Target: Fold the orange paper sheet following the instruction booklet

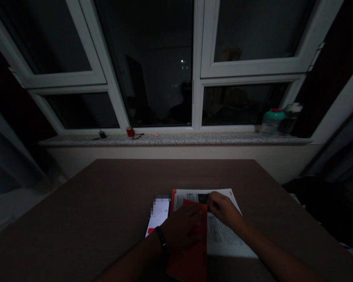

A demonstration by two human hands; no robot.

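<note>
**Red folder [187, 254] under two hands at a dark table**

The red folder lies on a brown table [76, 211], near the front edge and right of the middle. Its upper part lies over a white printed paper [225, 235], and its lower end reaches the bottom of the view. The paper has a red-orange strip along its left side [172, 201].

The left hand [181, 227] lies on the folder. It is open and flat, with the fingers pointing to the right, and it holds nothing in a grip. A black wristband [161, 237] goes around this wrist. The right hand [224, 209] is at the upper edge of the folder, and its fingers [211, 200] are close together and narrow. A small dark thing [203, 199] is just beside these fingers, but the light is too low to tell what it is. I cannot tell if this hand pinches something or only touches the edge.

A smartphone [158, 216] with a lit screen lies just left of the paper. Behind the table is a speckled stone window sill [176, 140]. On it stand two bottles [271, 123] at the right side. A small red object with a cord [130, 132], a small black object [102, 134] and a bit of pink paper [155, 134] are also there.
</note>
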